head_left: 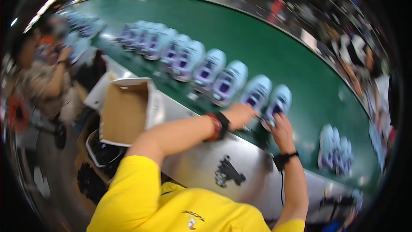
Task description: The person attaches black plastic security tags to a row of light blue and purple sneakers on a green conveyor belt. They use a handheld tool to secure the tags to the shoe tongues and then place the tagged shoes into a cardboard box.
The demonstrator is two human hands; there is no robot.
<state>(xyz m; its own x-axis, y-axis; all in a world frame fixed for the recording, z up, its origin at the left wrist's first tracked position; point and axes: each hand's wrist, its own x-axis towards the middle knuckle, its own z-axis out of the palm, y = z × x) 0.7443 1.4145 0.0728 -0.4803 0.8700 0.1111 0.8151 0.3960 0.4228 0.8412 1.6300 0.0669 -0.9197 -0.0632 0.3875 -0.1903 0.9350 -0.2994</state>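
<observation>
Tabletop [296,64]: long, green, glossy; far rim appears curved; near side bordered by metal strip [193,159]. On green surface: row of light-blue and purple shoes [208,68] along near side, soles down, toes pointing away from wearer; smaller shoe cluster [328,146] of similar colours to right, apart from row; blurred shoe group [81,26] at far left. On metal strip: small black heap [231,173], contents unclear.

The person [171,136] is wearing a yellow shirt [214,209], red and black wristbands [222,126] behind the left fingers [250,111], a black strap [284,160] behind the right.
</observation>
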